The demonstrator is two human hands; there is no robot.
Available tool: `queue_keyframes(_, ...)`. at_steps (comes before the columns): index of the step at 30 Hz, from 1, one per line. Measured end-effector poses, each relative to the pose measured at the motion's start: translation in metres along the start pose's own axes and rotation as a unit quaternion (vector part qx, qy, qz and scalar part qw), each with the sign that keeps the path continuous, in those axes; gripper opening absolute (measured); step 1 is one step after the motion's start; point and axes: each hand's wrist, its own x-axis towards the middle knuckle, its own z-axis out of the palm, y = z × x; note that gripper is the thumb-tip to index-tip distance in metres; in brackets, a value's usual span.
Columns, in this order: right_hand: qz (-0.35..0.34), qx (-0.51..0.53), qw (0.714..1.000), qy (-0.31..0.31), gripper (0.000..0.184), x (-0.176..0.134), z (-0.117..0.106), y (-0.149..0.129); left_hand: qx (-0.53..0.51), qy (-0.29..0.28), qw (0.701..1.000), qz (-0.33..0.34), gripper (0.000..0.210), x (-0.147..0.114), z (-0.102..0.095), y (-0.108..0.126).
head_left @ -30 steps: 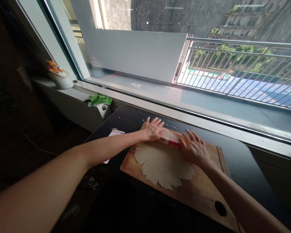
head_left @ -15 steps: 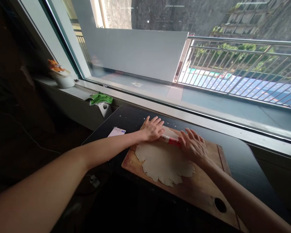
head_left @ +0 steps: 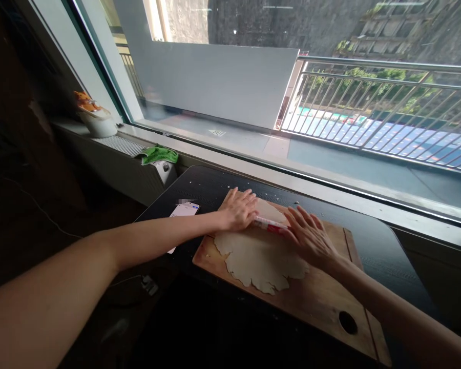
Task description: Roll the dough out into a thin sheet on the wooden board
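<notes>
A sheet of rolled-out dough (head_left: 265,261) with a ragged front edge lies on a wooden board (head_left: 322,302). Across it runs a slim red-and-white cylinder (head_left: 271,225), used like a rolling pin, its ends covered by my hands. My left hand (head_left: 238,209) rests flat over the cylinder's left end, fingers stretched forward. Over the right end lies my right hand (head_left: 309,236), open with its fingers spread. The dough's far part shows beyond the cylinder, between the hands.
The board is on a black table (head_left: 372,236) with white crumbs near its far edge. A phone (head_left: 184,209) lies left of the board, partly behind my left forearm. A green cloth (head_left: 159,155) and a white pot (head_left: 100,125) are by the window.
Both hands and the cylinder have shifted slightly toward me over the dough. My left forearm sits a little differently, showing more of the phone. The dough and board look the same.
</notes>
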Motion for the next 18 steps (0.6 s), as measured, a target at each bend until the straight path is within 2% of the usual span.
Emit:
queue_keyframes(3,0.129,-0.001,0.991,-0.036,0.062,0.049,-0.011,0.005,-0.015,-0.004,0.995,-0.099,0.057,0.046,-0.009,-0.010)
queue_keyframes(5,0.159,0.005,0.986,-0.058,0.062,0.058,-0.015,0.005,-0.020,-0.015,0.992,-0.121,0.057,0.054,-0.012,-0.011)
queue_keyframes(6,0.145,0.006,0.987,-0.065,0.062,0.052,-0.014,0.004,-0.019,-0.022,0.994,-0.109,0.057,0.048,-0.011,-0.010)
queue_keyframes(8,0.065,0.011,0.996,-0.053,0.060,0.024,-0.009,0.001,-0.013,-0.033,0.998,-0.050,0.058,0.022,-0.006,-0.005)
queue_keyframes(11,-0.080,0.030,0.996,0.016,0.062,-0.022,0.002,-0.002,-0.005,-0.018,0.999,0.047,0.059,-0.022,0.004,0.002)
queue_keyframes(13,-0.107,0.027,0.993,0.051,0.063,-0.027,0.006,0.000,0.001,0.012,0.998,0.067,0.059,-0.026,0.007,0.002)
queue_keyframes(15,-0.062,0.010,0.997,0.053,0.061,-0.005,0.006,0.006,0.004,0.033,0.999,0.033,0.058,-0.003,0.006,-0.004)
queue_keyframes(18,0.064,-0.005,0.997,0.033,0.061,0.048,0.001,0.017,-0.004,0.043,0.995,-0.085,0.056,0.049,-0.002,-0.015)
